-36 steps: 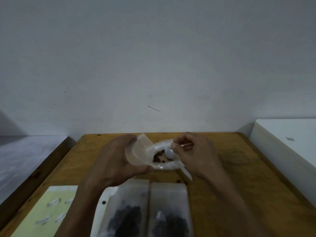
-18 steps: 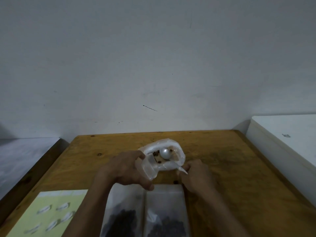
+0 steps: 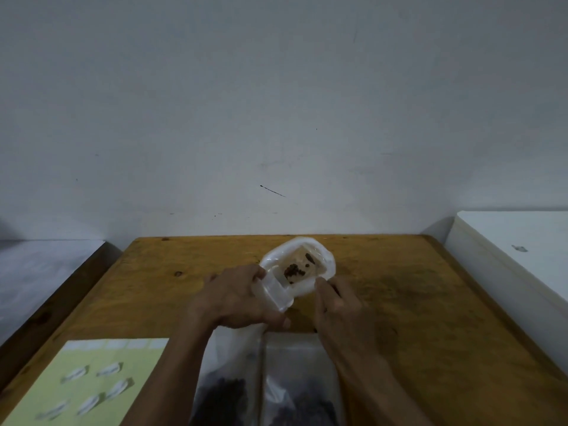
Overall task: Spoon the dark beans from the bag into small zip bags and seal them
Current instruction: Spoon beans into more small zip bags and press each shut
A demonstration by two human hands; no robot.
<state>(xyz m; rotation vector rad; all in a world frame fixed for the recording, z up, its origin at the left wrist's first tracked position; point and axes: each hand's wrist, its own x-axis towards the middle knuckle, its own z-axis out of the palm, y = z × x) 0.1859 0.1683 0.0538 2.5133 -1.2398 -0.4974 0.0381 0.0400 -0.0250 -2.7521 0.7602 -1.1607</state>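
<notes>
A small clear zip bag (image 3: 326,262) lies on the wooden table (image 3: 415,302) with its mouth held wide open toward me. A few dark beans (image 3: 294,269) sit inside it. My left hand (image 3: 233,298) grips the bag's left flap between thumb and fingers. The fingertips of my right hand (image 3: 338,305) pinch the bag's near right rim. No spoon is visible. Two more clear bags holding dark beans, the left one (image 3: 229,392) and the right one (image 3: 302,385), lie side by side near me, partly under my forearms.
A pale yellow-green sheet (image 3: 92,382) with several small white pieces on it lies at the table's near left. A white box-like surface (image 3: 516,250) stands past the right edge. A grey wall rises right behind the table, and a lower grey surface (image 3: 40,265) lies to the left.
The white spoon that dipped into the open bag has gone out of sight. My right hand dropped to the bag's near rim, and the bag now rests farther out on the table.
</notes>
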